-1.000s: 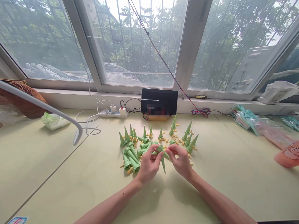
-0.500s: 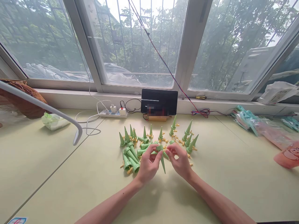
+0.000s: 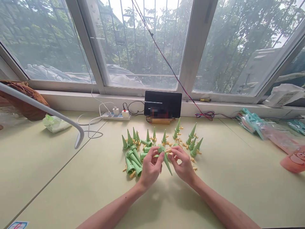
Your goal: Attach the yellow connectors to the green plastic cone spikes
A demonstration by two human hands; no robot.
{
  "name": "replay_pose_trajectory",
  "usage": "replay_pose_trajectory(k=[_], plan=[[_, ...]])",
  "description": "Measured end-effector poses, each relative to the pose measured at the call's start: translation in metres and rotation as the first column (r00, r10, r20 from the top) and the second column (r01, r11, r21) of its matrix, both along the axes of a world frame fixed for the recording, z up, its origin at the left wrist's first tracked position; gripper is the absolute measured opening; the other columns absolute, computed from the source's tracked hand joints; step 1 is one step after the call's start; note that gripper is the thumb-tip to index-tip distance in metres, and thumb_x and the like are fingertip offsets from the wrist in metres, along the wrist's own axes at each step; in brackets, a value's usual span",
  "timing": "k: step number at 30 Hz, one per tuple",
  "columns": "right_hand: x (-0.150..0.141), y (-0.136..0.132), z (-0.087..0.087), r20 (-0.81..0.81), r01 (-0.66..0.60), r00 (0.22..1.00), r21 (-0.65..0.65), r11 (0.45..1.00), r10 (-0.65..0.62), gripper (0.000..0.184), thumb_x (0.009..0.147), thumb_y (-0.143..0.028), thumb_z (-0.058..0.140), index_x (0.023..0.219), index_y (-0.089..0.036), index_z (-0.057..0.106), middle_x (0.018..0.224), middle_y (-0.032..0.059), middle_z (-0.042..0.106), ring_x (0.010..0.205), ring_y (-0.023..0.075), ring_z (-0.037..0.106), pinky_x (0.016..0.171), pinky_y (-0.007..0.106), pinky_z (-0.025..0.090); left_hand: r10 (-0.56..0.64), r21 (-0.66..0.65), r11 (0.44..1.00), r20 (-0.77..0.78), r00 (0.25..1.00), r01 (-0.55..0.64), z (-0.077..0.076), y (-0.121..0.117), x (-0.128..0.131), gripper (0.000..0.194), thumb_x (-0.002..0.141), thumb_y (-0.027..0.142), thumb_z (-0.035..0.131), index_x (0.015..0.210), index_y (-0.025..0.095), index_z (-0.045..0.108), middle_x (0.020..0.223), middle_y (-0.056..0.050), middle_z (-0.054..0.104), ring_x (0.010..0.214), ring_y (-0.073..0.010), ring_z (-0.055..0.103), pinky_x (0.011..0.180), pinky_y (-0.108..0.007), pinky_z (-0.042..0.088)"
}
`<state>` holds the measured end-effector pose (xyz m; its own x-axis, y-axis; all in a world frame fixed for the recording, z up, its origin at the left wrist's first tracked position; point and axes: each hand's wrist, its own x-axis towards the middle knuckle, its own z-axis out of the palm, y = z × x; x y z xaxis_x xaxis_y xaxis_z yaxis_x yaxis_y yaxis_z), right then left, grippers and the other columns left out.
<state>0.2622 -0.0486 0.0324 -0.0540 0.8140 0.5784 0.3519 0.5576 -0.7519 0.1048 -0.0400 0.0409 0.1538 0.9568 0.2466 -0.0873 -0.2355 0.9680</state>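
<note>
My left hand (image 3: 151, 165) pinches a green plastic watering spike (image 3: 168, 164) near its wide collar, the pointed end slanting down to the right. Between the fingertips of my right hand (image 3: 182, 162) is a small yellow valve (image 3: 168, 150), its end against or very close to the spike's collar; whether it is seated I cannot tell. Left of my hands several green spikes (image 3: 134, 163) lie in a heap, some with yellow valves at their ends. Other spikes (image 3: 195, 148) stand point up behind and to the right, and loose yellow valves (image 3: 183, 144) lie among them.
A dark tablet (image 3: 163, 104) leans by the window sill behind the spikes. A power strip (image 3: 116, 117) with plugs and white cables lies to its left. A grey metal arm (image 3: 59, 114) reaches in from the left. Plastic bags (image 3: 269, 133) and an orange-red pouch (image 3: 294, 160) lie at the right.
The spike in my left hand has tilted, its tip swinging to the right. The yellow valve in my right fingers now shows more clearly beside the collar.
</note>
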Motion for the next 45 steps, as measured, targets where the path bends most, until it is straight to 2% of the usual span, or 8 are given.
replay_pose_trajectory(k=[13, 19, 26, 30, 33, 40, 42, 45], plan=[[0.001, -0.001, 0.001, 0.051, -0.101, 0.993, -0.075, 0.992, 0.105, 0.020, 0.098, -0.034, 0.056, 0.112, -0.021, 0.063, 0.115, 0.0111, 0.062, 0.074, 0.0159, 0.063, 0.052, 0.027, 0.055, -0.021, -0.006, 1.000, -0.001, 1.000, 0.021, 0.002, 0.000, 0.000, 0.026, 0.093, 0.044, 0.062, 0.100, 0.021, 0.052, 0.073, 0.004, 0.059, 0.040, -0.0035, 0.044, 0.037, -0.016, 0.035], [0.001, 0.000, -0.006, 0.104, -0.124, 0.986, -0.096, 0.988, 0.133, 0.034, 0.090, -0.028, 0.065, 0.123, -0.023, 0.056, 0.121, 0.0113, 0.062, 0.075, 0.0161, 0.062, 0.050, 0.025, 0.053, -0.010, 0.009, 1.000, -0.004, 1.000, 0.010, 0.005, -0.001, -0.001, 0.026, 0.092, 0.043, 0.064, 0.098, 0.020, 0.053, 0.072, 0.004, 0.058, 0.043, -0.0054, 0.048, 0.038, -0.016, 0.037], [0.001, 0.001, -0.005, 0.123, -0.119, 0.984, -0.096, 0.988, 0.131, 0.044, 0.090, -0.023, 0.062, 0.133, -0.024, 0.051, 0.106, 0.0076, 0.067, 0.074, 0.0170, 0.060, 0.057, 0.028, 0.054, -0.013, 0.056, 0.998, -0.058, 0.998, 0.017, 0.009, -0.005, 0.001, 0.023, 0.093, 0.042, 0.062, 0.094, 0.020, 0.057, 0.075, 0.001, 0.063, 0.042, -0.0058, 0.049, 0.039, -0.018, 0.040], [0.000, 0.000, -0.004, 0.069, -0.153, 0.984, -0.145, 0.978, 0.164, 0.056, 0.092, -0.025, 0.060, 0.144, -0.024, 0.041, 0.101, 0.0071, 0.065, 0.077, 0.0177, 0.063, 0.055, 0.026, 0.054, -0.062, 0.054, 0.996, -0.059, 0.996, 0.065, 0.007, -0.006, 0.002, 0.023, 0.094, 0.043, 0.061, 0.094, 0.020, 0.058, 0.073, 0.000, 0.064, 0.050, -0.0109, 0.059, 0.040, -0.019, 0.042], [-0.001, 0.001, -0.004, 0.029, -0.178, 0.982, -0.169, 0.969, 0.185, 0.059, 0.092, -0.025, 0.060, 0.147, -0.024, 0.037, 0.101, 0.0067, 0.064, 0.079, 0.0176, 0.064, 0.055, 0.025, 0.054, -0.091, 0.050, 0.994, -0.065, 0.994, 0.094, 0.007, -0.006, 0.001, 0.021, 0.095, 0.041, 0.060, 0.095, 0.020, 0.059, 0.072, -0.001, 0.065, 0.055, -0.0125, 0.063, 0.041, -0.018, 0.044], [-0.002, -0.002, 0.002, -0.027, -0.244, 0.969, -0.256, 0.935, 0.246, 0.067, 0.091, -0.024, 0.060, 0.151, -0.025, 0.029, 0.106, 0.0075, 0.065, 0.085, 0.0184, 0.067, 0.058, 0.024, 0.053, -0.121, 0.075, 0.989, -0.072, 0.990, 0.126, 0.007, -0.007, -0.001, 0.018, 0.096, 0.037, 0.059, 0.094, 0.019, 0.061, 0.076, -0.002, 0.067, 0.050, -0.0089, 0.056, 0.043, -0.018, 0.045], [-0.002, -0.003, 0.004, -0.031, -0.261, 0.964, -0.283, 0.923, 0.263, 0.069, 0.090, -0.022, 0.060, 0.150, -0.025, 0.027, 0.107, 0.0077, 0.066, 0.082, 0.0177, 0.067, 0.057, 0.024, 0.053, -0.122, 0.078, 0.989, -0.079, 0.989, 0.128, 0.007, -0.007, -0.001, 0.019, 0.096, 0.037, 0.059, 0.093, 0.018, 0.061, 0.077, -0.003, 0.068, 0.050, -0.0091, 0.056, 0.043, -0.019, 0.045], [-0.002, -0.002, 0.004, -0.014, -0.283, 0.956, -0.299, 0.911, 0.292, 0.062, 0.090, -0.021, 0.060, 0.145, -0.026, 0.031, 0.110, 0.0080, 0.066, 0.073, 0.0154, 0.065, 0.056, 0.024, 0.052, -0.116, 0.063, 0.991, -0.095, 0.989, 0.122, 0.006, -0.006, 0.000, 0.020, 0.096, 0.038, 0.059, 0.092, 0.018, 0.061, 0.074, -0.002, 0.068, 0.049, -0.0097, 0.057, 0.043, -0.019, 0.045]])
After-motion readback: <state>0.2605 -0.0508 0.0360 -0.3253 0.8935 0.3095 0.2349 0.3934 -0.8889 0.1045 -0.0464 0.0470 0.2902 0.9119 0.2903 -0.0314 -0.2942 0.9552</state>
